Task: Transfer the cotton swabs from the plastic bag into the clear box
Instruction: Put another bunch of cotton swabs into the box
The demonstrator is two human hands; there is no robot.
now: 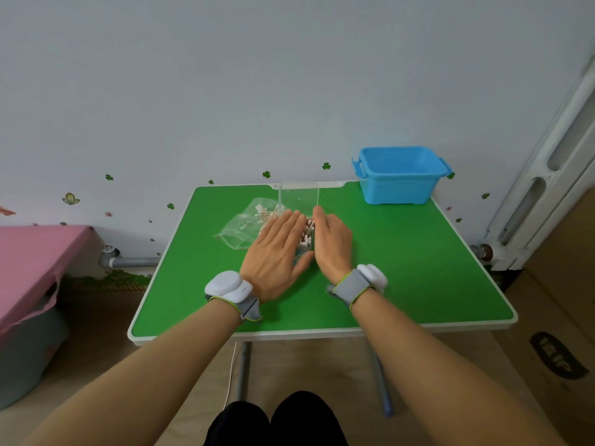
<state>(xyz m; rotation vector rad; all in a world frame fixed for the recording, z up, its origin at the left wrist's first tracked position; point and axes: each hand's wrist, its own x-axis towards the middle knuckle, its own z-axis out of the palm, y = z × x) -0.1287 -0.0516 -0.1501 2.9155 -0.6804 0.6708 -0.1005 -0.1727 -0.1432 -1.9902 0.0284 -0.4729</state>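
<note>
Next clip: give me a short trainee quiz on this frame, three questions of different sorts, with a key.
1. True or false: cotton swabs lie in both the plastic bag and the clear box.
2. The blue bin stands at the table's: A near left corner; B far right corner; C middle.
3. Fill in: the bag lies beside the ___ hand.
Key: 1 true; 2 B; 3 left hand.

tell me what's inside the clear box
Cotton swabs, white tips showing, lie in the box between both hands. The left hand and right hand cover its sides, so how full it is cannot be seen.
</note>
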